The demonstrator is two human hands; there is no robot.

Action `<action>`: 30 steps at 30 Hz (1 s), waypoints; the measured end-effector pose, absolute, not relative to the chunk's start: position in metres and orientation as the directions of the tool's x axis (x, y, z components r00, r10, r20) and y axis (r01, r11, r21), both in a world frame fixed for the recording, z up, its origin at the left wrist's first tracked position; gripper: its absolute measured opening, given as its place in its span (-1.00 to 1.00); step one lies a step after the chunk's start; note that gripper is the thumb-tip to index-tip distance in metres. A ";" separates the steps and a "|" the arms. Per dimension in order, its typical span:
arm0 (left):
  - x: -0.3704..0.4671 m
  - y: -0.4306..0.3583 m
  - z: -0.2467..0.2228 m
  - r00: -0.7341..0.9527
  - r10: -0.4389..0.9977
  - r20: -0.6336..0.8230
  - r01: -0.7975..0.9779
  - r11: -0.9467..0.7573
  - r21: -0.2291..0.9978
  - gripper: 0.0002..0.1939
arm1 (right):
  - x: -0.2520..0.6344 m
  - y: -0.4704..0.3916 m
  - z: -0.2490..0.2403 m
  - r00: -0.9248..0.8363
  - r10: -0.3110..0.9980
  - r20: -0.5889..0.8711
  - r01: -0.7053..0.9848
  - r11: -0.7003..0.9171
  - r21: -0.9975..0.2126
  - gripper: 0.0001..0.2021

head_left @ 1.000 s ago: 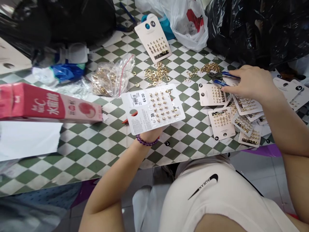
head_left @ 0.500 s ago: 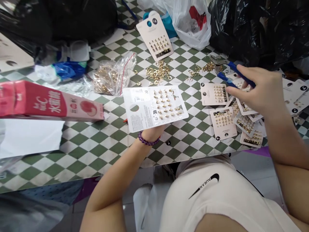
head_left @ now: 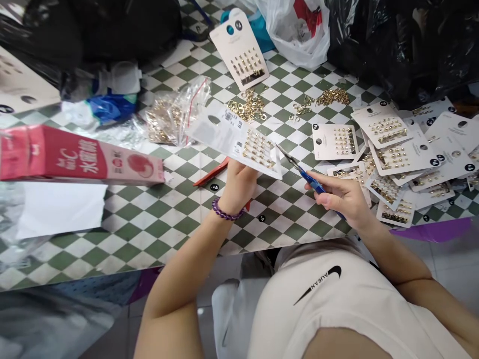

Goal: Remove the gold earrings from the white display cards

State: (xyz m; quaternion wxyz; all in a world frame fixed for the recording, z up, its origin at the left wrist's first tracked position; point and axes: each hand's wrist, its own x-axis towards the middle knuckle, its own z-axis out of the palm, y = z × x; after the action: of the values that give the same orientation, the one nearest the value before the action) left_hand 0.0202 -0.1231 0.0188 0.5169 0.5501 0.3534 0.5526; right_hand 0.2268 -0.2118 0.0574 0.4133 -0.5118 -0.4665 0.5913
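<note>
My left hand [head_left: 241, 184], with a purple bead bracelet on the wrist, grips an earring card [head_left: 228, 137] from below. The card is tilted, its printed back side up, with rows of small gold pieces sticking out of it. In my right hand [head_left: 342, 197] are blue-handled pliers [head_left: 312, 180]. Their tips point at the card's right edge, close to it; whether they touch cannot be made out. Under my left hand an orange-red tool [head_left: 211, 172] lies partly hidden. Beyond the card sits a pile of gold rings [head_left: 249, 105].
Overlapping earring cards [head_left: 404, 154] cover the table's right side. Another card [head_left: 241, 50] leans at the back, near a white plastic bag [head_left: 299, 35]. Small gold parts [head_left: 333, 95] lie behind. A pink carton [head_left: 78, 157] and a zip bag of gold parts [head_left: 164, 117] are on the left.
My right hand has brought the pliers left and toward me, from above the card pile to beside the held card. My left hand has tilted and turned that card.
</note>
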 end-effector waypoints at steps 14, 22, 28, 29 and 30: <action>0.019 -0.124 0.015 0.166 0.920 0.354 -0.212 -0.317 0.924 -0.76 | 0.219 -0.211 0.058 -0.133 0.946 -0.297 -0.027 -0.303 -0.953 -0.47; 0.016 -0.124 0.019 0.180 0.920 0.348 -0.147 -0.325 0.934 -0.79 | 0.221 -0.210 0.058 -0.178 0.956 -0.235 -0.047 -0.247 -0.968 -0.54; 0.013 -0.126 0.021 0.187 0.919 0.348 -0.077 -0.339 0.938 -0.80 | 0.221 -0.210 0.057 -0.192 0.949 -0.251 -0.029 -0.261 -0.965 -0.53; 0.013 -0.126 0.021 0.185 0.922 0.340 -0.063 -0.335 0.940 -0.82 | 0.221 -0.211 0.057 -0.191 0.948 -0.253 -0.028 -0.263 -0.964 -0.53; 0.013 -0.127 0.022 0.181 0.925 0.335 -0.054 -0.330 0.942 -0.83 | 0.221 -0.211 0.056 -0.190 0.948 -0.254 -0.029 -0.264 -0.964 -0.52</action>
State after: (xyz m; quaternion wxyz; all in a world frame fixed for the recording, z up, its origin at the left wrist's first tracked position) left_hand 0.0127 -0.1267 0.0217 0.4586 0.6168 0.3529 0.5336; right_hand 0.2209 -0.2106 0.0565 0.3947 -0.4990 -0.4605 0.6189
